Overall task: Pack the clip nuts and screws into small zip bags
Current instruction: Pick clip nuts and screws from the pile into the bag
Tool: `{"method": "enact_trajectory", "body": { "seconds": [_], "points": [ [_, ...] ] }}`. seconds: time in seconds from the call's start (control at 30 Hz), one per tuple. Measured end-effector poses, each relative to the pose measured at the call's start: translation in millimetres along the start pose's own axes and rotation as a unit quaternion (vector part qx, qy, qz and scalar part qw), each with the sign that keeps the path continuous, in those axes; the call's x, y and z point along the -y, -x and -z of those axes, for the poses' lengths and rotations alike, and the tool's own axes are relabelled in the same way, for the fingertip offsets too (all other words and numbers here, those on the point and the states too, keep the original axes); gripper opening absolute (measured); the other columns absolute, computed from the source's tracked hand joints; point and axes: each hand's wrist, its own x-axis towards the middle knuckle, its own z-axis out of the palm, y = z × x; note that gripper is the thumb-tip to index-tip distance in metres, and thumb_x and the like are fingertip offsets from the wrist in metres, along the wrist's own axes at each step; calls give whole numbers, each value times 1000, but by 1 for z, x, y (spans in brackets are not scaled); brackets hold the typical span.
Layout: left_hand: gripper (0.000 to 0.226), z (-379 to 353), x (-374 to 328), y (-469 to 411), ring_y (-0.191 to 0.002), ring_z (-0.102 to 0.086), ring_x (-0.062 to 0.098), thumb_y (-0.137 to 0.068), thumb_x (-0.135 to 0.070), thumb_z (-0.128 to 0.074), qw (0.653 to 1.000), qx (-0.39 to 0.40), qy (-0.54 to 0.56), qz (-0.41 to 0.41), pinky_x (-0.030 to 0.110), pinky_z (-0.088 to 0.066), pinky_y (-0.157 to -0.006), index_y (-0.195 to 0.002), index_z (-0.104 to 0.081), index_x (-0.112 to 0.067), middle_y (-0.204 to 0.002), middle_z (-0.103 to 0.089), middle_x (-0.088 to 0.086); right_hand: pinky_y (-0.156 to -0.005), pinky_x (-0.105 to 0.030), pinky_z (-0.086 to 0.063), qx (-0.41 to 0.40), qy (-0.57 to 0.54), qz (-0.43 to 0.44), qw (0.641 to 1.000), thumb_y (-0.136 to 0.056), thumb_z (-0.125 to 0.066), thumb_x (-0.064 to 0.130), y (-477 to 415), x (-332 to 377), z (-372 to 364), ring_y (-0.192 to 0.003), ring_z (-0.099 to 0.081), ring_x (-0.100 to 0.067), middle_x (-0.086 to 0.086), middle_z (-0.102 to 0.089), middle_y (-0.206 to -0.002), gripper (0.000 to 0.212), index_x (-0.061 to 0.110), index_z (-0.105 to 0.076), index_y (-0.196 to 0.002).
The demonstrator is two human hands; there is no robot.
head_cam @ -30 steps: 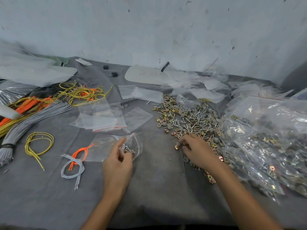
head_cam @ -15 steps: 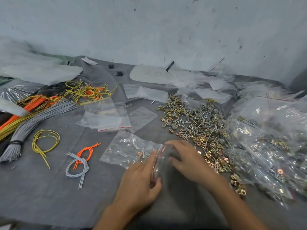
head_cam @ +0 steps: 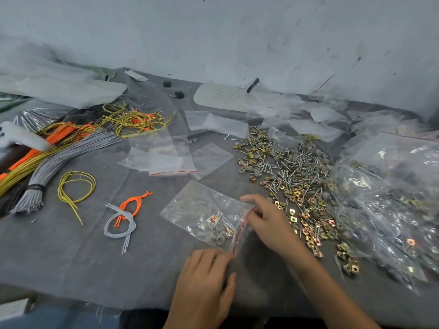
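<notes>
A small clear zip bag (head_cam: 197, 210) with a red zip strip lies on the grey cloth in front of me. A few clip nuts, screws and grey washers (head_cam: 219, 230) sit inside it near the strip. My right hand (head_cam: 270, 224) pinches the far end of the red strip. My left hand (head_cam: 206, 283) lies with its fingertips pressing on the near end of the strip, thumb apart. The loose pile of brass clip nuts and screws (head_cam: 292, 184) spreads just right of the bag.
Empty zip bags (head_cam: 164, 157) lie behind the held bag. Bundles of grey, orange and yellow cords (head_cam: 59, 150) fill the left side, with short loops (head_cam: 121, 219) nearer. Large filled plastic bags (head_cam: 389, 200) crowd the right. A wall (head_cam: 213, 43) closes the back.
My right hand left the loose pile and came to the bag's zip strip. My left hand drew the bag rightward and nearer, then slid down to the strip's near end.
</notes>
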Motion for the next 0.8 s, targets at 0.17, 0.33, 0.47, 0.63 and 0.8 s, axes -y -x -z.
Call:
{"method": "enact_trajectory", "body": {
  "seconds": [0.17, 0.33, 0.47, 0.63, 0.8],
  "points": [
    [34, -7, -1, -13, -88, -59, 23, -78, -35, -61, 998, -10, -3, 62, 33, -45, -81, -109, -68, -22, -106, -65, -2, -48, -21, -46, 11, -50, -37, 998, -93, -54, 6, 4, 5, 2, -59, -63, -5, 8, -71, -73, 38, 41, -63, -106],
    [21, 2, 8, -31, -86, -61, 21, -89, -33, -56, 996, -48, 7, 70, 30, -42, -79, -101, -71, -25, -97, -69, -9, -41, -25, -45, 29, -168, -89, 981, -92, -47, -3, 3, 26, 12, -50, -58, -15, -6, -67, -61, 36, 22, -66, -109],
    [14, 32, 15, -59, -83, -57, 10, -91, -30, -63, 980, -88, 130, 120, 24, -43, -79, -99, -72, -24, -94, -70, -14, -48, -25, -51, 79, -299, -100, 946, -95, -58, 3, 2, 58, 34, -60, -65, -20, -16, -70, -76, 16, 7, -70, -106],
    [11, 86, 18, -111, -64, -56, 6, -96, -35, -66, 946, -135, 254, 151, 18, -43, -59, -105, -72, -35, -83, -69, -17, -63, -25, -57, 146, -378, -26, 914, -81, -70, 14, 5, 105, 71, -90, -70, -24, -17, -73, -107, 40, 0, -66, -118],
    [6, 130, 0, -150, -66, -58, 21, -94, -34, -69, 926, -166, 320, 109, 35, -46, -58, -98, -70, -39, -79, -69, -6, -62, -24, -56, 63, -293, 70, 952, -81, -70, 22, 13, 148, 97, -81, -69, -21, -13, -74, -90, 33, 4, -70, -109]
  ]
}}
